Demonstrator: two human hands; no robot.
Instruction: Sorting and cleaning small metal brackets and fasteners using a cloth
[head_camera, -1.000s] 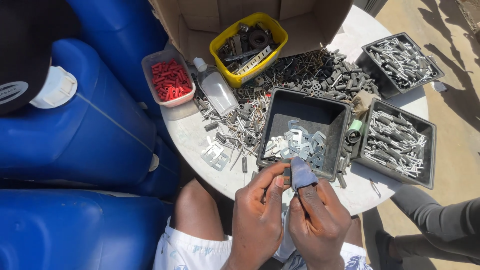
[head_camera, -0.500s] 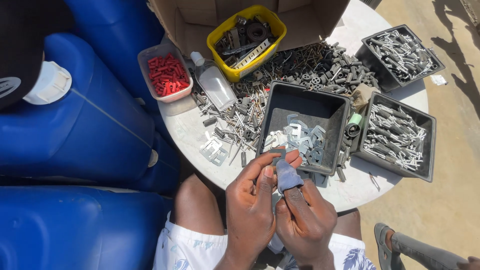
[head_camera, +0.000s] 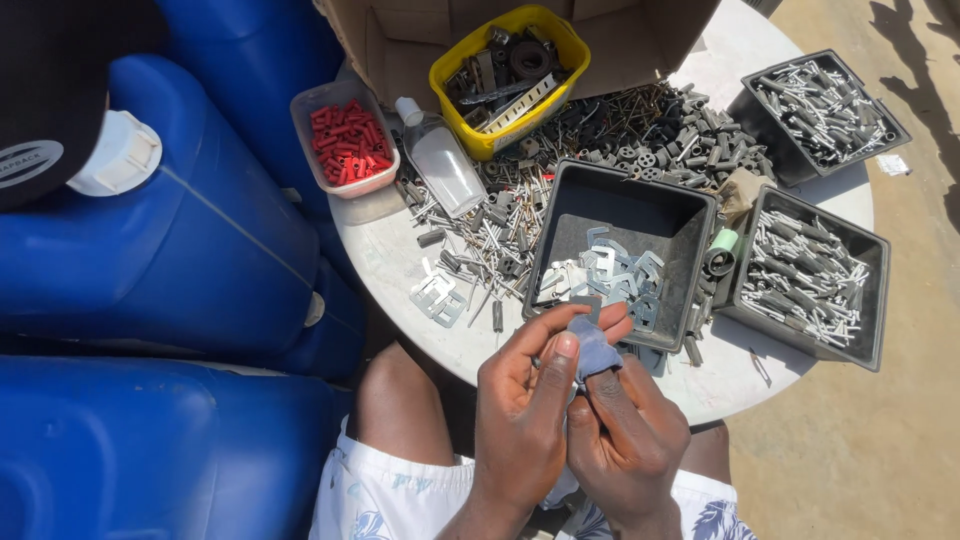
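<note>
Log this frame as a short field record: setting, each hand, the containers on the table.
setting: round white table outdoors, blue drums at left
left hand: pinches small grey-blue piece
right hand: grips the same piece from below
nearest tray: black tray of flat metal clips
other trays: two black trays of metal pins
yellow tub: dark hardware
clear tub: red plugs

Both hands raised close together, left hand (head_camera: 525, 400) and right hand (head_camera: 625, 435) fingers pinched.
</note>
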